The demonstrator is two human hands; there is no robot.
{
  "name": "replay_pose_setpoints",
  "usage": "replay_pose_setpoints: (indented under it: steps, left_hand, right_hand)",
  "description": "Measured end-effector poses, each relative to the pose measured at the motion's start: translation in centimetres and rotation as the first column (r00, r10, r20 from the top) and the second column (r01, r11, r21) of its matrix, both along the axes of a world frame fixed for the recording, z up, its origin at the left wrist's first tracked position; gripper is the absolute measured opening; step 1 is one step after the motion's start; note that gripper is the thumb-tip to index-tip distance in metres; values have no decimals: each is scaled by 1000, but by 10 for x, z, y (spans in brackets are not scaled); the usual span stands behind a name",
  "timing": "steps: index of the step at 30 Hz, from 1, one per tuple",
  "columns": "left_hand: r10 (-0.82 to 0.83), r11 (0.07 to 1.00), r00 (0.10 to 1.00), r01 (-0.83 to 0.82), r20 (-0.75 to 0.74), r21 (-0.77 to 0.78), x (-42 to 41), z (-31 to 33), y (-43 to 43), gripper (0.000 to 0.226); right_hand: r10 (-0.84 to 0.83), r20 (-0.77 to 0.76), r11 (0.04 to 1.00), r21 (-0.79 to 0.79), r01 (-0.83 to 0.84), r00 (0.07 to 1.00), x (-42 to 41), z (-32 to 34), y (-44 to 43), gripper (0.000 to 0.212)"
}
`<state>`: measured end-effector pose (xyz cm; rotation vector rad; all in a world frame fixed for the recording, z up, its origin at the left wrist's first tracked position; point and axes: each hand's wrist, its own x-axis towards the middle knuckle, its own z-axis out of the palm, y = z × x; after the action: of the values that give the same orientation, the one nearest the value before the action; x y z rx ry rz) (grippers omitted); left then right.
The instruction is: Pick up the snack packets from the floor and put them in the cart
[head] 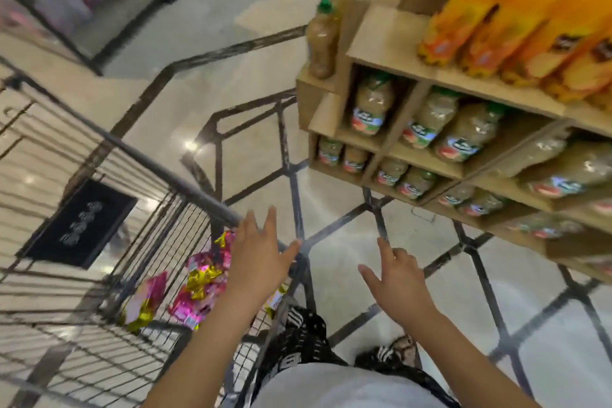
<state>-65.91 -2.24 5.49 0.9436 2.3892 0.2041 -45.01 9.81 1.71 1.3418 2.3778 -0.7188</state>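
I read no legible text. Black rectangular placard point(81, 223) on black wire cart point(149, 165): white marks, blurred. Red-green labels point(367, 119) on brown plastic bottles point(376, 98): lettering smeared.

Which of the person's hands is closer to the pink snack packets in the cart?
Left. The left hand hangs over the cart corner, right above the pink packets; the right hand is off to the side, over the floor.
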Motion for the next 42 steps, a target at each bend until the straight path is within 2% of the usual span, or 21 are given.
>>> replay_pose_setpoints:
  steps: [3,9,18,23,28,32,35,42]
  left_hand:
    - [-139,988,989,135,-56,-69,60,0,30,79]
    - [-338,930,939,344,71,-129,203,-4,76,78]
    - [-648,747,756,654,89,-119,347,-7,153,80]
    - [-783,608,616,787,83,-106,405,-6,184,79]
    - [-905,414,423,900,47,-136,453,-11,227,76]
    - [-949,297,310,941,63,-163,489,-21,274,77]
    - [-964,245,255,961,69,-131,524,-28,315,76]
    - [-995,39,44,998,93,-54,630,-31,441,73]
  right_hand:
    - [-86,-12,996,-4,86,996,60,6,15,69]
    - [-270,35,963,10,269,962,200,12,43,67]
    - [-585,33,811,31,584,810,372,5,67,69]
    - [-752,-29,659,-8,752,658,437,6,58,67]
    - [-879,-57,477,-52,878,474,489,3,45,65]
    - [-935,-53,354,-65,933,351,515,4,45,66]
    - [-967,-22,254,-73,964,253,540,2,56,68]
    - [-1000,-21,17,-68,998,16,615,6,124,66]
